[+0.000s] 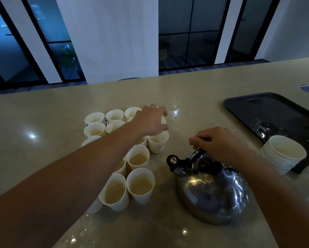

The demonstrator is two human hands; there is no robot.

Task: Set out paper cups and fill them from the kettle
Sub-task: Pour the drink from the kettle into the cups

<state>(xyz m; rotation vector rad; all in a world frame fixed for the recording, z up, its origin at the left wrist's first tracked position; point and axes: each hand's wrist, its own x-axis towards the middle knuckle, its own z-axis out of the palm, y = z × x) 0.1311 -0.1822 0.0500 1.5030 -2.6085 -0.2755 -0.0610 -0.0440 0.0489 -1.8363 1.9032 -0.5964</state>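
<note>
Reaching your left hand (152,120) over the packed cups (132,158) to grip a far one while your right hand (216,142) holds the kettle (210,187) handle on the desk (43,122), your forearm could easily topple filled ones.

You are at an office pantry counter (43,113): glass partitions (189,33) with black frames, carpeted corridor beyond, a tray (239,104) at the counter's right edge.
</note>
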